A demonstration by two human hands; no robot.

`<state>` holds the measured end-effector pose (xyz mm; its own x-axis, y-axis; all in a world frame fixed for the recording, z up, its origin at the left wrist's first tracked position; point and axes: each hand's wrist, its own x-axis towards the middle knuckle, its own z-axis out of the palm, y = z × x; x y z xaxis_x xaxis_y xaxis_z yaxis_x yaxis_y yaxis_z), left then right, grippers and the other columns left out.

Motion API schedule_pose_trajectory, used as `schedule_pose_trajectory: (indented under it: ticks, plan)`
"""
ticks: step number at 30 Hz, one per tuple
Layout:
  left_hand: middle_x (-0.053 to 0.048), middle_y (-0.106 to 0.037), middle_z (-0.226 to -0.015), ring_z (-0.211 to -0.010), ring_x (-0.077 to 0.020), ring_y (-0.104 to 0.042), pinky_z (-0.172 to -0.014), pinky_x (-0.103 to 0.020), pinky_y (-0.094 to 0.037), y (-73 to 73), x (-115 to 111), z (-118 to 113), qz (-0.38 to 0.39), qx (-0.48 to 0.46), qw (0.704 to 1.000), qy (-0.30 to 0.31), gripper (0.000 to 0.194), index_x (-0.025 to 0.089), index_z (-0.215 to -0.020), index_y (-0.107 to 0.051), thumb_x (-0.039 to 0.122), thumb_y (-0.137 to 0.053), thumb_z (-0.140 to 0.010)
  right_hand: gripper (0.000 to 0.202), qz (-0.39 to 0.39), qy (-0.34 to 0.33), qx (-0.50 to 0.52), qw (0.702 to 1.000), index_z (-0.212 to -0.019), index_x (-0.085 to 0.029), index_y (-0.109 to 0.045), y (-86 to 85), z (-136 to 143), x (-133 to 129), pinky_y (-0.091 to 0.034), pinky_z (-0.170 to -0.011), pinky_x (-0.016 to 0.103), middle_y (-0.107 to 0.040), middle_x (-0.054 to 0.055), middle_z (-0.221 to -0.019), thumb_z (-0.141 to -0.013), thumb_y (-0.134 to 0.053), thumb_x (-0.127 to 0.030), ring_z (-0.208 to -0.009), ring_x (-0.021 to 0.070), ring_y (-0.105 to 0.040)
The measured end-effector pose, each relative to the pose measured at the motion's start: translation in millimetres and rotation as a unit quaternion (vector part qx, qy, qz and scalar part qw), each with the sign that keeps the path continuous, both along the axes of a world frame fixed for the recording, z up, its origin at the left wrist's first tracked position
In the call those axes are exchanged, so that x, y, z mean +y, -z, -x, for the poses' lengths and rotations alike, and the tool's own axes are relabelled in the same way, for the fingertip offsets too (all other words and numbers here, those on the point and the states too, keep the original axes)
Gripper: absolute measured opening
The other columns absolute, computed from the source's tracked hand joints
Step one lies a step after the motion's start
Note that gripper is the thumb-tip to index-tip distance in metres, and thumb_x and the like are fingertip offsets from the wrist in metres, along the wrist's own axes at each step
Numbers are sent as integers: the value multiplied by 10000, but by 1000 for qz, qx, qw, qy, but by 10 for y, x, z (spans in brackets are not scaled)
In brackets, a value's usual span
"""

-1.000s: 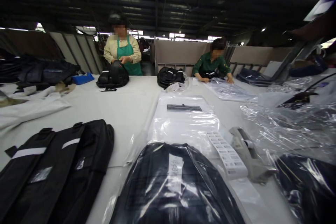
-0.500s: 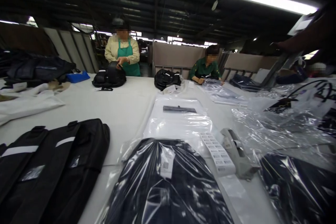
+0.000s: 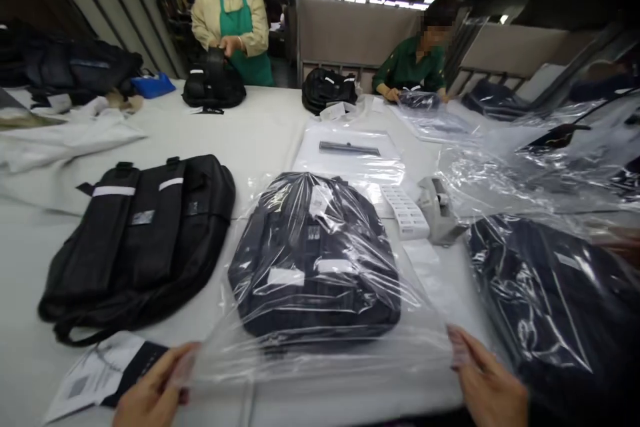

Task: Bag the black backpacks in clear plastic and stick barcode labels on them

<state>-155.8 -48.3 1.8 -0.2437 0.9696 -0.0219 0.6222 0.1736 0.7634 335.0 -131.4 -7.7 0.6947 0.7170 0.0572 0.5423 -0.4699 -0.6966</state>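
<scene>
A clear plastic bag (image 3: 320, 367) lies around a dark backpack (image 3: 295, 240) in front of me, its near end stretched flat between my two hands. My left hand (image 3: 155, 383) pinches that end's left corner. At the right corner, my right hand (image 3: 485, 373) grips the same plastic between thumb and fingers. A white tag (image 3: 321, 200) and two pale strips show through the film. Left of the bagged backpack lies a black backpack (image 3: 145, 233) without plastic. A white and black printed card (image 3: 100, 373) lies beside my left hand.
Beyond the bagged backpack are a stack of clear bags (image 3: 345, 153), a label sheet (image 3: 405, 213) and a grey label dispenser (image 3: 440, 210). Another wrapped backpack (image 3: 545, 293) lies right. Two co-workers, one in a green apron (image 3: 237, 20), one in a green shirt (image 3: 413, 67), handle goods across the table.
My view has tipped downward, so the table and backpacks sit higher in the picture. Both my hands have come into view, holding the near end of the plastic bag.
</scene>
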Motion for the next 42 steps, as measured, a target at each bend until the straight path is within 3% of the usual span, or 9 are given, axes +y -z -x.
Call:
schedule_pose_trajectory:
  ticks: [3, 6, 15, 22, 26, 33, 36, 39, 42]
  plan:
    - [7, -683, -738, -554, -172, -613, -503, -227, -495, -176, -171, 45, 30, 1, 1000, -3, 486, 228, -904, -663, 610, -542, -628, 559, 20, -12, 10, 1000, -953, -153, -716, -73, 52, -67, -541, -595, 315, -733, 72, -795, -680, -531, -604, -662, 249, -677]
    - [23, -622, -620, -550, -177, -592, -507, -231, -462, -262, -362, -3, 20, 28, 999, -32, 548, 218, -988, -629, 648, -513, -668, 544, -29, -13, -9, 999, -1033, -177, -687, -75, 75, -136, -538, -649, 314, -733, 60, -834, -713, -527, -586, -701, 241, -683]
    - [44, -577, -531, -504, -179, -570, -497, -243, -453, 178, -697, -54, -37, -40, 998, -43, 511, 212, -964, -563, 649, -482, -713, 501, -59, -40, -126, 990, -1035, -208, -692, 258, 74, -441, -532, -700, 337, -701, 74, -1007, -751, -462, -551, -884, 281, -668]
    - [28, -637, -617, -598, -194, -639, -555, -248, -489, 314, -683, 21, -82, -40, 996, 12, 370, 223, -874, -587, 553, -482, -745, 544, -56, -45, -121, 990, -1054, -150, -681, 561, 116, -583, -509, -608, 336, -729, 102, -840, -786, -400, -531, -763, 289, -682]
    - [25, -626, -635, -558, -172, -603, -548, -246, -469, 312, -677, 46, -124, 25, 991, 41, 357, 219, -878, -606, 531, -454, -795, 539, -55, -39, -72, 995, -1140, -152, -628, 539, 171, -588, -508, -638, 330, -719, 50, -681, -798, -392, -495, -736, 265, -684]
    - [4, -622, -748, -629, -155, -583, -605, -243, -462, 344, -771, 173, -201, 81, 970, 110, 308, 201, -892, -626, 463, -481, -819, 499, -69, -57, -116, 989, -1060, -159, -665, 463, 126, -684, -521, -707, 354, -727, 73, -800, -782, -419, -492, -789, 268, -678]
    - [17, -557, -765, -565, -127, -498, -563, -239, -432, 181, -804, 218, -237, 81, 961, 122, 293, 205, -1000, -589, 424, -490, -832, 466, -111, -80, -170, 976, -1092, -180, -638, 272, 143, -774, -530, -694, 325, -712, 68, -911, -773, -483, -482, -757, 229, -671]
    - [-5, -528, -868, -633, -125, -482, -628, -251, -432, -198, -685, 116, -321, 73, 935, 129, 257, 200, -1038, -560, 376, -488, -864, 366, -189, -111, -223, 950, -1054, -198, -632, -146, 313, -694, -527, -692, 292, -685, 61, -953, -807, -519, -443, -778, 198, -655]
    - [-45, -507, -993, -818, -150, -525, -753, -264, -448, -624, -399, -173, -384, 111, 873, 280, 238, 196, -1083, -542, 319, -517, -880, 229, -252, -245, -244, 904, -982, -207, -638, -631, 629, -364, -517, -769, 302, -661, 62, -941, -850, -533, -361, -846, 189, -632]
